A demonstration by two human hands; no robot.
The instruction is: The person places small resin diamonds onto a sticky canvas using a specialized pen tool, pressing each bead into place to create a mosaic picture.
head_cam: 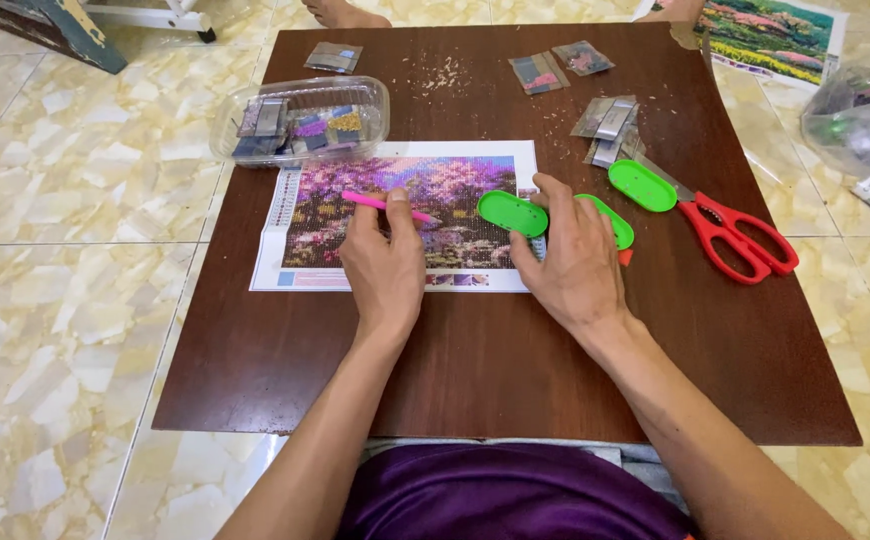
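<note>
Your left hand (385,262) grips the pink pen (389,206) with closed fingers over the mosaic picture sheet (410,215). Your right hand (575,258) lies just right, fingers spread open, touching a green tray (512,213). Farther right lie the red scissors (740,235); far left stands a clear plastic box (305,120).

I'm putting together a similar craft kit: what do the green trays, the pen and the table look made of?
The green trays look like moulded plastic: uniform bright colour, slight sheen. The pink pen in the left hand seems plastic too, smooth and evenly coloured. The table looks like dark brown wood or laminate, with faint grain streaks.
</note>
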